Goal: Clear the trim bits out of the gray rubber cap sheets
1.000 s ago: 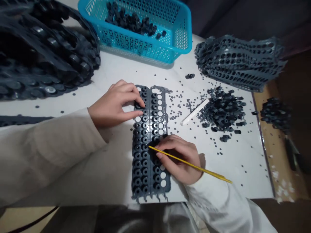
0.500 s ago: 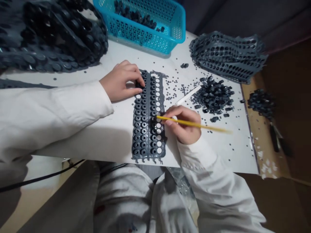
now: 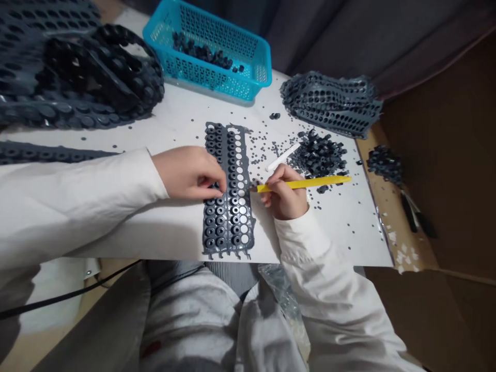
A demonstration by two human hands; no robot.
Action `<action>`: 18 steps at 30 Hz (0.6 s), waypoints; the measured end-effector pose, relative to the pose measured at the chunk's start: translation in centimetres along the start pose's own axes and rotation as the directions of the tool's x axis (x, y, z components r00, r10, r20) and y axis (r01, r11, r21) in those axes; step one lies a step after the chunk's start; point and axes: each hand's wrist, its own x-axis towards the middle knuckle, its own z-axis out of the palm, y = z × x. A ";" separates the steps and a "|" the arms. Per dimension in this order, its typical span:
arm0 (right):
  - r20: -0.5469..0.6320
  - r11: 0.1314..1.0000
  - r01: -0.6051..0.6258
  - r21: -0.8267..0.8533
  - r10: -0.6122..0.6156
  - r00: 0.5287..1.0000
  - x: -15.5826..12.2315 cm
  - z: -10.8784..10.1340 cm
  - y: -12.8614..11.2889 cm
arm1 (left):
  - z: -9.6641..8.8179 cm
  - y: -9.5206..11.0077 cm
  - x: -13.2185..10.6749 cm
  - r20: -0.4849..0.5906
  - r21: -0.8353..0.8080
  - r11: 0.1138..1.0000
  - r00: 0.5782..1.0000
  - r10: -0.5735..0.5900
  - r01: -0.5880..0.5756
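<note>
A dark grey rubber sheet point(image 3: 249, 209) lies lengthwise in front of me, with columns of ring-shaped pieces and a right-hand column of holes showing white. My left hand point(image 3: 186, 171) rests across its left half, thumb and index finger pinched together; whatever may be between them is hidden. In my right hand point(image 3: 289, 199) is a yellow pen-like tool point(image 3: 323, 182), held almost level. Its dark pointed tip is by the sheet's right edge, near the middle of the hole column.
A blue basket point(image 3: 217, 94) with small dark pieces stands behind. Piled dark pieces point(image 3: 320, 155), a white stick point(image 3: 282, 157) and a rolled perforated sheet point(image 3: 329, 103) lie right. Bulky rubber sheets point(image 3: 77, 111) fill the far left. Small dark discs are scattered about.
My left hand has moved down the sheet towards me. The yellow tool's tip has drawn back from over the holes to the sheet's right edge. The camera view has shifted.
</note>
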 end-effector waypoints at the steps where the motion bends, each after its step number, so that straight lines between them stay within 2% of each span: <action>1: 0.075 0.998 -0.056 0.002 0.055 0.996 -0.3 -0.1 -0.1 | 0.3 0.3 -0.1 0.039 -0.008 1.000 0.999 0.012 -0.012; 3: 0.274 0.982 -0.190 -0.014 0.187 0.943 -0.7 -0.5 -0.4 | 1.0 0.9 -0.3 0.102 -0.032 0.998 0.994 0.049 -0.046; 6: 0.561 0.930 -0.358 -0.077 0.337 0.756 -0.9 -1.1 -0.8 | 1.7 1.9 -0.5 0.157 -0.076 0.990 0.979 0.131 -0.120; 8: 0.654 0.901 -0.414 -0.126 0.389 0.648 -0.8 -1.3 -1.1 | 2.0 2.3 -0.5 0.179 -0.082 0.982 0.966 0.184 -0.172; 9: 0.675 0.892 -0.428 -0.144 0.405 0.617 -0.7 -1.4 -1.2 | 2.1 2.4 -0.6 0.188 -0.074 0.979 0.961 0.203 -0.192; 11: 0.679 0.884 -0.441 -0.155 0.420 0.603 -0.6 -1.4 -1.4 | 2.4 2.4 -0.6 0.210 -0.047 0.975 0.952 0.221 -0.216; 14: 0.670 0.881 -0.451 -0.144 0.422 0.611 -0.6 -1.3 -1.4 | 2.9 2.4 -0.6 0.224 -0.019 0.970 0.945 0.239 -0.241; 16: 0.661 0.885 -0.452 -0.115 0.408 0.629 -0.6 -1.2 -1.4 | 3.4 2.6 -0.5 0.177 0.006 0.975 0.960 0.218 -0.222; 18: 0.638 0.893 -0.445 -0.066 0.381 0.669 -0.4 -1.3 -1.4 | 4.0 2.9 -0.3 0.095 0.031 0.986 0.982 0.163 -0.166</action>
